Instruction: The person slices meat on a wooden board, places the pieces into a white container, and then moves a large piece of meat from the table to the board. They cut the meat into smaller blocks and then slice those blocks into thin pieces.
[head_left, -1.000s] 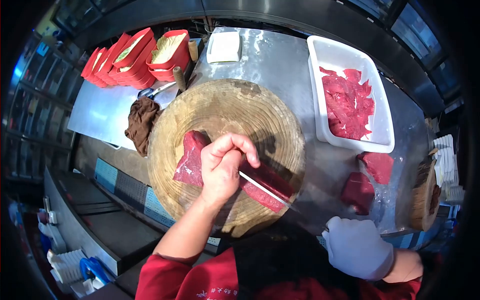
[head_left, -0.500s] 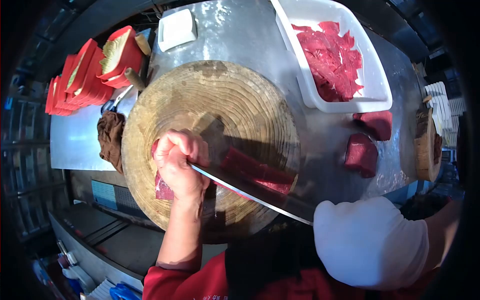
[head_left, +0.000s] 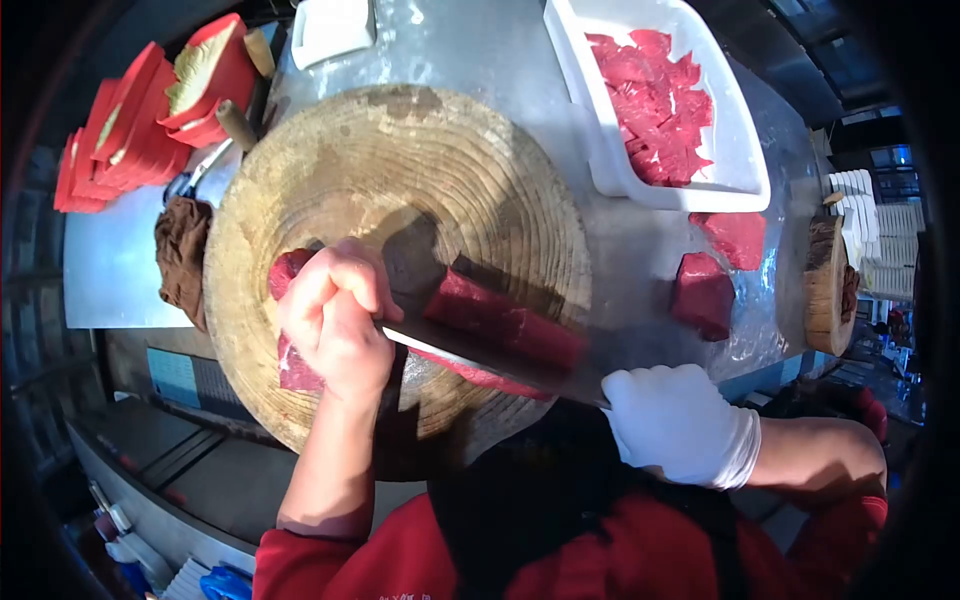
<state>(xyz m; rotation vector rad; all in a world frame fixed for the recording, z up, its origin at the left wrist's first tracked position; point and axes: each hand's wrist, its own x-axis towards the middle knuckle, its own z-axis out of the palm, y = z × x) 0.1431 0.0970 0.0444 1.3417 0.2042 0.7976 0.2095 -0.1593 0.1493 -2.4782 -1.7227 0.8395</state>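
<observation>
On the round wooden block (head_left: 400, 130), a long knife (head_left: 460, 362) slants between my hands above red meat. My bare left hand (head_left: 340, 320) is a closed fist at its left end. My right hand (head_left: 675, 420), in a white glove, is closed at the other end; its fingertips are hidden. Which end is the handle is not visible. A long piece of meat (head_left: 510, 325) lies just behind the blade, and a thin strip (head_left: 480, 376) shows along its near side. More meat (head_left: 298, 370) sits partly under my left hand.
A white tub (head_left: 735, 190) of sliced meat stands at the back right, with two meat chunks (head_left: 703, 295) before it. Red baskets (head_left: 130, 110), a brown cloth (head_left: 183, 255) and a white dish (head_left: 333, 30) are left and behind. A smaller wooden block (head_left: 826, 285) is far right.
The view has shifted, so the block and tub appear farther left and higher. My gloved right hand has come up and inward with its end of the knife. My left fist remains closed.
</observation>
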